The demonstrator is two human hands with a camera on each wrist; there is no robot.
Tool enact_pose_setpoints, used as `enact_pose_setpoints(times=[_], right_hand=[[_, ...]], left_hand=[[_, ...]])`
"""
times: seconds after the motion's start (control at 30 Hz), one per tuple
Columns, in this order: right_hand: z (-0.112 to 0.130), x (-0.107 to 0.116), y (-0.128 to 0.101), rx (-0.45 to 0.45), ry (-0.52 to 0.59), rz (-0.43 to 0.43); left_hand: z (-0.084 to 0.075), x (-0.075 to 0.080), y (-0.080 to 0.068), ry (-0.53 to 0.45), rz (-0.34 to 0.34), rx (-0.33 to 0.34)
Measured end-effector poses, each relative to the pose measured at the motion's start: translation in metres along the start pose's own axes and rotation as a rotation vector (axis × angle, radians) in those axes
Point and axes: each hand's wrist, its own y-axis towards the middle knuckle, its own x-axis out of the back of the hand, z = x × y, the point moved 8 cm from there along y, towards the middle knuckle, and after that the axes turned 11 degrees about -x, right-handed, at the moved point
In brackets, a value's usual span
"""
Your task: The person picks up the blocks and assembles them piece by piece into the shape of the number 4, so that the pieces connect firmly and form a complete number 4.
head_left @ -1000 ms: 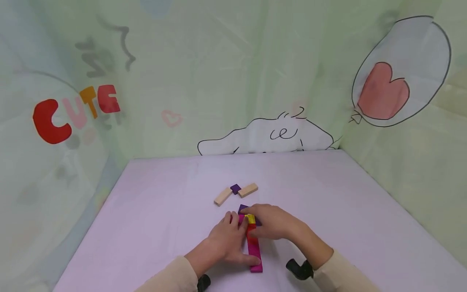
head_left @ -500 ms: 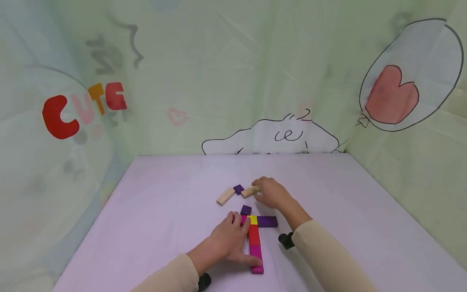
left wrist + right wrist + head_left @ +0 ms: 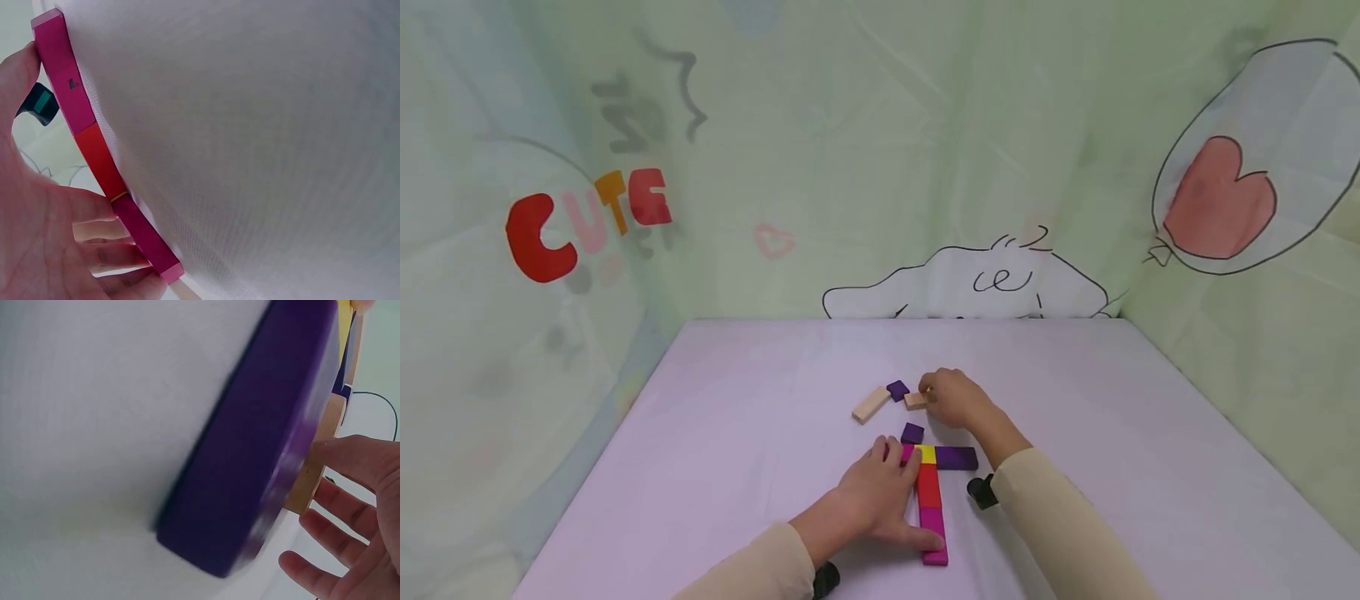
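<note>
Wooden block [image 3: 915, 402] — right hand [image 3: 957, 400] pinching it; left hand [image 3: 880, 497], spread, touching a magenta block [image 3: 932, 523].

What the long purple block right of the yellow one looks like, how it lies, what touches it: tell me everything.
The long purple block is a dark rectangular bar with smooth faces, rounded edges and a slight sheen, perhaps painted wood. It lies flat on the pale table, crosswise, its left end against the yellow block and its right end free. Neither the left hand nor the right hand touches it.
</note>
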Motion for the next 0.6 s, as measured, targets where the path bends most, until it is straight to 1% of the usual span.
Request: enact_pose_setpoints(times=[0.17, 0.33, 0.5, 0.6], right_hand=[[-0.006, 0.002, -0.003, -0.052, 0.024, 0.005], [-0.014, 0.008, -0.010, -0.092, 0.029, -0.032], [-0.018, 0.012, -0.018, -0.119, 0.049, -0.034], [-0.018, 0.012, -0.022, -0.135, 0.084, -0.021]], left_hand=[[-0.001, -0.002, 0.002, -0.004, 0.007, 0.002], [-0.003, -0.001, 0.001, -0.014, 0.007, 0.002], [-0.003, 0.000, 0.001, 0.015, 0.009, 0.005], [-0.002, 0.001, 0.001, 0.026, 0.008, 0.005]])
